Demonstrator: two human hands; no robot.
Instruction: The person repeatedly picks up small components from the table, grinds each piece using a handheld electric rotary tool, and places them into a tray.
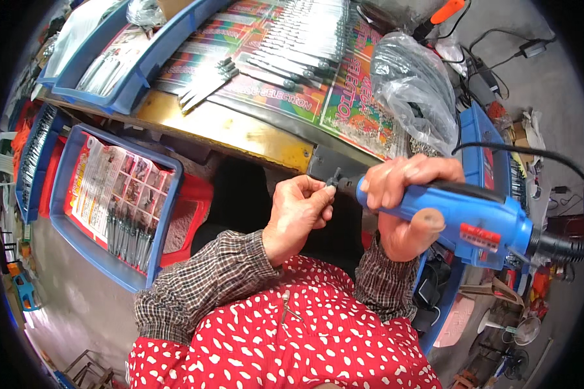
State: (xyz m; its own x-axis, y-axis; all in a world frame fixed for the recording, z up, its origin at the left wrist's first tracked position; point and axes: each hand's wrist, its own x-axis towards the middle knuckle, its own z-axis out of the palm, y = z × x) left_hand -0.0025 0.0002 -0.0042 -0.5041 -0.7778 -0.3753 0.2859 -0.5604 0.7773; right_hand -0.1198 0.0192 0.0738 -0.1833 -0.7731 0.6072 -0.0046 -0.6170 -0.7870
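Observation:
My right hand (405, 198) is wrapped round a blue corded power tool (461, 214); its exact kind I cannot make out. The tool lies almost level, its nose pointing left toward my other hand. Between the thumb and fingers of my left hand (302, 211), a small dark part (333, 178) is pinched. It sits just in front of the tool's nose, and whether they touch is unclear. Both hands are held over my lap, close to the near edge of the worktable (220, 135).
Rows of slim silver pieces with black ends (298, 45) cover printed sheets on the table, with a small stack (207, 84) nearer. A clear plastic bag (415, 84) lies right of them. Blue trays (58, 201) stand at left. A black cord (525, 149) crosses the right side.

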